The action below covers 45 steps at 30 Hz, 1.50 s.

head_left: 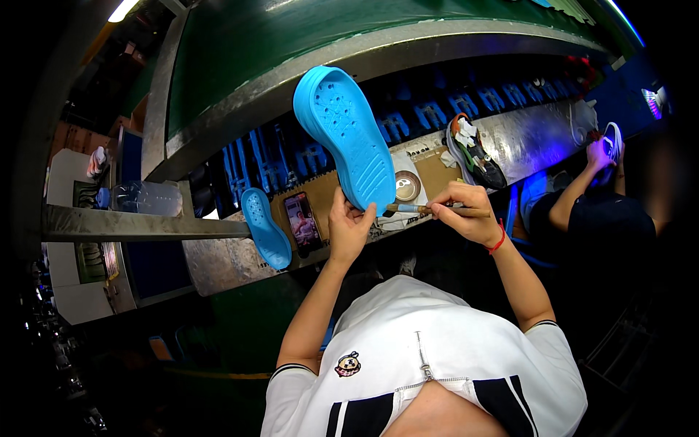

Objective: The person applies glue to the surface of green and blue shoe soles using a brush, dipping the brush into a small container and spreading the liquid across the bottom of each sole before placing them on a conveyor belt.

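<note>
A bright blue shoe sole [348, 135], raised rim round it and small holes in its upper part, is gripped at its near end by my left hand [348, 228]. My right hand [466, 211] pinches the wooden handle of a brush [413, 209]. The brush tip meets or nearly meets the sole's lower right edge; I cannot tell which. Behind the brush stands a round open tin [408, 186] on a whitish sheet. A second blue sole [266, 228] lies on the bench to the left, beside a phone [302, 220] with a lit screen.
A multicoloured sneaker [475, 153] stands on the metal bench [517, 138], right of the tin. Behind the bench runs a row of blue racks [429, 113] below a green conveyor [378, 18]. A clear plastic bottle [145, 198] lies left. At right, another person's hands [601, 154] hold a shoe.
</note>
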Available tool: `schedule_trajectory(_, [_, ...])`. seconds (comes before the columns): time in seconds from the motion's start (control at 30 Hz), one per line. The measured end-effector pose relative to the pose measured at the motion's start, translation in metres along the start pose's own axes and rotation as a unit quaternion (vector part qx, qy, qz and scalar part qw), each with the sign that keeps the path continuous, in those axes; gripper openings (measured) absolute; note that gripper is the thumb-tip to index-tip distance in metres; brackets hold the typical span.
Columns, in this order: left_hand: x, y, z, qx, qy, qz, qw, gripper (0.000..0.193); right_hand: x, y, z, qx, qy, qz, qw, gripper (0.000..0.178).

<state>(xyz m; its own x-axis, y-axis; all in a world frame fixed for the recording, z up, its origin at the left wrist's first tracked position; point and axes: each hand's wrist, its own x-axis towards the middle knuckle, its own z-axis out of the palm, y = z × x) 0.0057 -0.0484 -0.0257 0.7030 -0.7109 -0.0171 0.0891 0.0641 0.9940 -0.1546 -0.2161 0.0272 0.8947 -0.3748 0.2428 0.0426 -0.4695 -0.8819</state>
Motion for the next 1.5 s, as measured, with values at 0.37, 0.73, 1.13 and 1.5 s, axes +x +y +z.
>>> schedule_trajectory(0.37, [-0.001, 0.001, 0.0, 0.005, -0.009, -0.006, 1.0, 0.036, 0.001, 0.004, -0.003, -0.03, -0.019, -0.063, 0.997, 0.002])
schedule_trajectory(0.73, [-0.006, 0.003, -0.002, 0.011, -0.013, -0.006, 1.0, 0.037, 0.0, -0.005, -0.005, -0.053, -0.029, -0.079, 0.995, 0.003])
schedule_trajectory(1.13, [-0.006, 0.001, 0.0, -0.004, -0.011, -0.022, 1.0, 0.037, -0.006, -0.003, -0.002, -0.037, -0.024, -0.073, 0.996, 0.004])
schedule_trajectory(1.5, [-0.007, 0.004, 0.002, 0.014, -0.019, -0.006, 1.0, 0.037, -0.001, -0.003, -0.009, -0.055, 0.002, -0.085, 0.995, 0.004])
